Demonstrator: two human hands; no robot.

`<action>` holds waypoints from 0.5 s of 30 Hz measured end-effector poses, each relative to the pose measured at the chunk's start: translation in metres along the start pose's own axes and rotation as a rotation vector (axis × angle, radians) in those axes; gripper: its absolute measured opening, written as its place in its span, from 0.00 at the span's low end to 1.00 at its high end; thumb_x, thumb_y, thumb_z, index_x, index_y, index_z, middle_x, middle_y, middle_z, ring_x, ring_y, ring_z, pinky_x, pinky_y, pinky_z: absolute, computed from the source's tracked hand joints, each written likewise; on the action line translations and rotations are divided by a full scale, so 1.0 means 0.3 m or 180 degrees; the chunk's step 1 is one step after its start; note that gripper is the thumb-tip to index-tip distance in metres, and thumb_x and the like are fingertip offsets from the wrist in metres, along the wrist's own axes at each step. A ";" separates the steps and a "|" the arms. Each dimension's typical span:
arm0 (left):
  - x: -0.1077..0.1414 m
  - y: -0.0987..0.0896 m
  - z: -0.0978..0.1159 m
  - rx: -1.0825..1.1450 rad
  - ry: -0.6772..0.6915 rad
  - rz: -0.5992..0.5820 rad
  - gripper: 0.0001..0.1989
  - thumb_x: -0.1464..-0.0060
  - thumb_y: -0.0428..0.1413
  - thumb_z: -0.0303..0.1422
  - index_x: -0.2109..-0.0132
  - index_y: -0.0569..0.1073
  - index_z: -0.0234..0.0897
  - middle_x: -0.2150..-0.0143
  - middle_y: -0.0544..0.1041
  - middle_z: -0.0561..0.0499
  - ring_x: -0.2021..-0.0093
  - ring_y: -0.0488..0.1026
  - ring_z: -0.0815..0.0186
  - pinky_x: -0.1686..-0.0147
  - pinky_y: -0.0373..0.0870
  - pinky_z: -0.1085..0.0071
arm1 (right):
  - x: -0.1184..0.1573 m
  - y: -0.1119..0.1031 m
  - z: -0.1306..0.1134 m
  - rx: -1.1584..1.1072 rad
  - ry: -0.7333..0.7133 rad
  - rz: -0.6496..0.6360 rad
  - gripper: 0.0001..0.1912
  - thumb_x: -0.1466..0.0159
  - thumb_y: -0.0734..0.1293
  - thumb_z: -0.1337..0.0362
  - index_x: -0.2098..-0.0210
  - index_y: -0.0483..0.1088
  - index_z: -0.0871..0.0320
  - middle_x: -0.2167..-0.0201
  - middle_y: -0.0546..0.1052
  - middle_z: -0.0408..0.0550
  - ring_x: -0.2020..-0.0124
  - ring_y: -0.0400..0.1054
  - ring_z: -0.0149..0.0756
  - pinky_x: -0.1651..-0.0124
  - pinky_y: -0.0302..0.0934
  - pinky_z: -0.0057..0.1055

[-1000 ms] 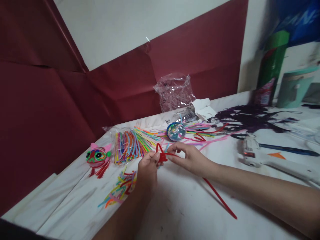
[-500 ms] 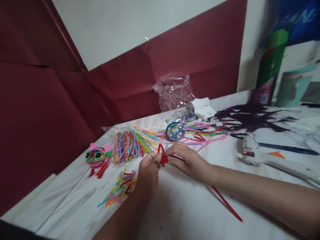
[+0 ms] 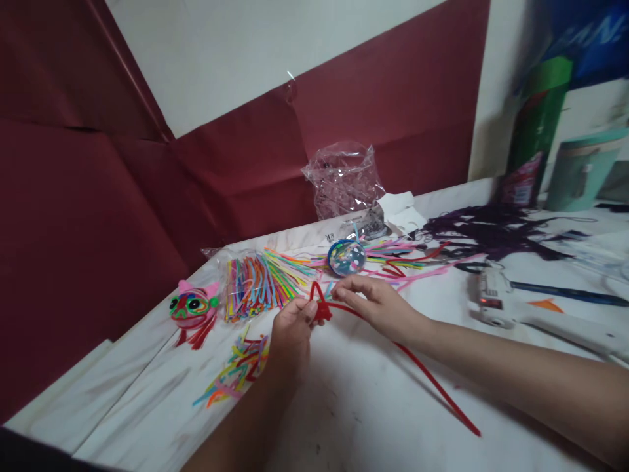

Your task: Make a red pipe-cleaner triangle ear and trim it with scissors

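Note:
Between the thumb and fingers of my left hand (image 3: 293, 328), a red pipe cleaner (image 3: 435, 383) is pinched at a bent, coiled part with a pointed loop standing up. Its long tail runs right, passes beneath my right hand (image 3: 376, 303) and slopes down over the white table. My right hand hovers just right of the coil, fingers loosely bent and slightly apart, seemingly not gripping the tail. Left of my hands sits a pink and red animal-face figure (image 3: 194, 308) made of pipe cleaners. Short coloured pipe cleaner pieces (image 3: 238, 367) lie beside my left wrist.
Behind my hands are a clear bag of multicoloured pipe cleaners (image 3: 253, 285) and a clear ball with coloured bits (image 3: 348, 257). A white glue gun (image 3: 496, 298), a dark pen (image 3: 565, 293) and dark purple strands (image 3: 486, 229) lie right. A mint-green container (image 3: 582, 174) stands farther back.
My right hand's fingers have come off the red pipe cleaner and risen slightly to the right. The tail now shows more fully below the hand. My left hand keeps its pinch.

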State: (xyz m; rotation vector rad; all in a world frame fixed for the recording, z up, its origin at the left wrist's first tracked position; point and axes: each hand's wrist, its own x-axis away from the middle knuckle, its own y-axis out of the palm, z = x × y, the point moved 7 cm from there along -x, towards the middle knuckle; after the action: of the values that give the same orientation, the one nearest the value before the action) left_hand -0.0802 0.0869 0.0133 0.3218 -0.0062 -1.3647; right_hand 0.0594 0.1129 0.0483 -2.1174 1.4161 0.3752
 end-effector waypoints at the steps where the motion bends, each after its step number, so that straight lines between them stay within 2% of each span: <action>1: -0.001 -0.002 -0.001 -0.0057 0.0027 -0.0014 0.11 0.60 0.59 0.36 0.77 0.68 0.33 0.81 0.67 0.55 0.78 0.61 0.72 0.73 0.58 0.74 | -0.001 0.008 0.014 -0.0090 0.0178 -0.0104 0.12 0.40 0.58 0.60 0.75 0.66 0.59 0.75 0.71 0.44 0.71 0.64 0.33 0.66 0.58 0.29; 5: -0.005 -0.002 -0.020 -0.0288 0.0124 -0.0247 0.10 0.58 0.59 0.35 0.78 0.68 0.33 0.81 0.68 0.55 0.78 0.61 0.73 0.74 0.57 0.75 | 0.011 0.058 0.057 -0.0571 0.0699 -0.0573 0.12 0.43 0.61 0.58 0.77 0.66 0.60 0.80 0.68 0.41 0.77 0.61 0.29 0.72 0.54 0.27; 8: -0.004 -0.004 -0.026 -0.0376 0.0195 -0.0256 0.11 0.57 0.59 0.36 0.77 0.68 0.33 0.82 0.67 0.56 0.78 0.61 0.73 0.75 0.57 0.76 | 0.020 0.080 0.069 -0.0839 0.0868 -0.0676 0.10 0.47 0.65 0.59 0.78 0.66 0.60 0.81 0.68 0.40 0.78 0.60 0.28 0.72 0.54 0.26; 11: -0.002 -0.006 -0.011 -0.0253 0.0266 -0.0063 0.13 0.53 0.56 0.40 0.75 0.69 0.33 0.81 0.67 0.55 0.78 0.62 0.72 0.75 0.58 0.75 | 0.017 0.083 0.066 -0.1283 0.0919 -0.0627 0.10 0.48 0.66 0.59 0.79 0.65 0.59 0.79 0.70 0.41 0.75 0.63 0.30 0.68 0.56 0.28; 15: -0.002 -0.003 0.004 0.0134 0.0221 0.0068 0.16 0.52 0.53 0.43 0.71 0.71 0.32 0.78 0.69 0.52 0.76 0.66 0.69 0.72 0.63 0.72 | 0.004 0.049 0.080 -0.1332 0.1003 -0.0221 0.10 0.49 0.66 0.60 0.80 0.64 0.60 0.81 0.69 0.40 0.76 0.61 0.28 0.66 0.55 0.28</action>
State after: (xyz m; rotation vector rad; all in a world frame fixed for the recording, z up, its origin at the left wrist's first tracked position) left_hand -0.0815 0.0869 0.0143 0.4035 0.0192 -1.3330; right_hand 0.0483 0.1221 0.0241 -2.6523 1.5337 0.3445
